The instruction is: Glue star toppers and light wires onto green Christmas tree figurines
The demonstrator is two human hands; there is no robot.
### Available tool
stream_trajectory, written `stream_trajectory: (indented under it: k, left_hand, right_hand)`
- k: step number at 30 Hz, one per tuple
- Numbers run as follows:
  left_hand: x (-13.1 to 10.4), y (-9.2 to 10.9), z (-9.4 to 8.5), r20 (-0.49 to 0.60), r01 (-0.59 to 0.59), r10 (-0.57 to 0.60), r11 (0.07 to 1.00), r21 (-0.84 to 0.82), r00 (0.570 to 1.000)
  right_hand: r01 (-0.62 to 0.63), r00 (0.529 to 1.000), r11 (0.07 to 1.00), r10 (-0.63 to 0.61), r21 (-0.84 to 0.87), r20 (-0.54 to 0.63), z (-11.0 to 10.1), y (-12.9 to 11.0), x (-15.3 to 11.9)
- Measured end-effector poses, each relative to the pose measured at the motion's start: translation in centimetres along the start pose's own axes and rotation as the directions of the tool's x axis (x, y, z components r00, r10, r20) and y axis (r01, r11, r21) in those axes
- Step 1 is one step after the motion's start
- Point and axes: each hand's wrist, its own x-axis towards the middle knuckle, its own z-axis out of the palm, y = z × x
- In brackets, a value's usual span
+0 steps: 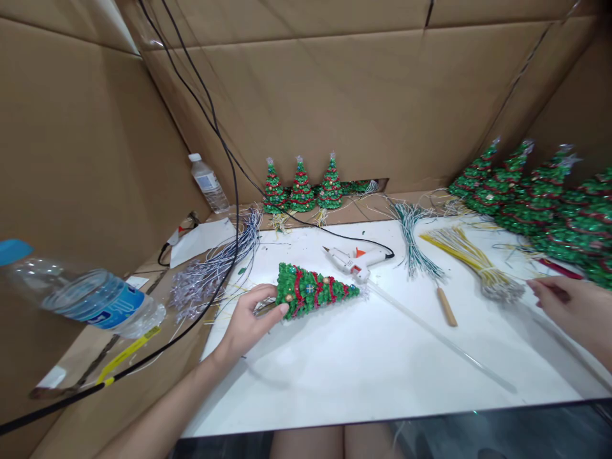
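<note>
My left hand (255, 315) grips the base end of a small decorated Christmas tree (313, 292), green with red garland. The tree lies on its side over the white board (335, 382), its silvery star pointing right. At the right, my right hand (571, 309) has its fingertips pinched together beside a bundle of yellow and white wires (471, 258); whether anything is between them is too small to tell. A white hot glue gun (356, 260) rests just behind the tree, with a long clear glue stick (440, 335) reaching toward the front right.
Three small trees (301, 188) stand at the back; more trees (540, 197) crowd the right. A green wire bundle (415, 236), a wooden-handled tool (446, 307) and purple-white wires (215, 268) lie around. Water bottles (102, 299) are left. A black cable (233, 191) hangs across.
</note>
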Motion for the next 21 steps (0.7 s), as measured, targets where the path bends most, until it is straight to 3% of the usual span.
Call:
stream_trajectory:
  k: [6,12,18,21]
  left_hand:
    - [0.0,-0.1,0.0,0.000,0.000,0.000,1.000,-0.005,1.000]
    - [0.0,-0.3,0.2,-0.015,-0.001,0.001,1.000,-0.016,1.000]
    - [0.1,-0.3,0.2,-0.011,0.002,-0.003,0.999,-0.038,1.000]
    - [0.1,-0.1,0.1,0.000,0.006,-0.006,0.998,-0.059,1.000]
  right_hand:
    - [0.008,1.000,0.997,-0.007,0.077,-0.013,-0.4,-0.7,-0.1]
    - [-0.082,0.997,0.975,0.079,0.209,0.023,-1.8,-2.0,0.7]
    - [-0.285,0.953,0.829,0.193,0.481,0.233,-3.1,-4.1,0.6]
    - [-0.343,0.937,0.760,0.238,0.552,0.255,-3.5,-4.8,0.4]
